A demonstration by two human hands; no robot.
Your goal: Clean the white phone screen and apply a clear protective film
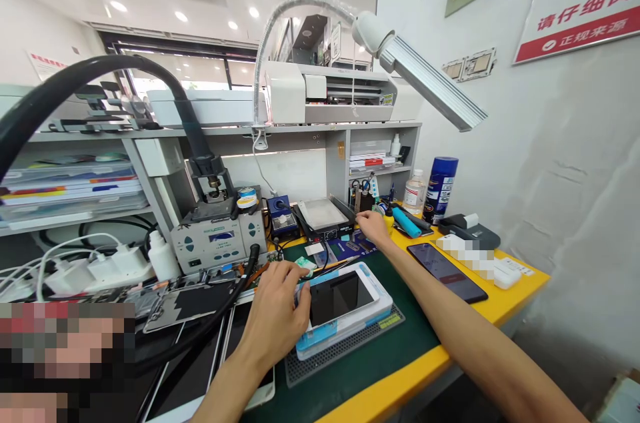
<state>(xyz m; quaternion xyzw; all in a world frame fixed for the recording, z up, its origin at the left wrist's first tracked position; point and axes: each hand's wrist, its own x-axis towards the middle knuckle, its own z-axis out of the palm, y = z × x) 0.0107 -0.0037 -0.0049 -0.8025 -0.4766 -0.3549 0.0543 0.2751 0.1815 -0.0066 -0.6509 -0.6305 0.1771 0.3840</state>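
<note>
A white-framed phone lies screen up on a white and light-blue box. The box rests on a grey perforated pad. My left hand is at the left edge of the phone and box, fingers loosely bent and the thumb apart from them. Just beyond its fingertips is a crumpled pale-green piece. Farther back, my right hand reaches beside the flat heating plate, its fingers drawn together. What they hold, if anything, is too small to make out.
Left stand a grey hot-air station, its black hose, and several tablets or screens. A dark phone lies right on the yellow table edge. Behind it are a blue spray can and clear bottle. A lamp hangs overhead.
</note>
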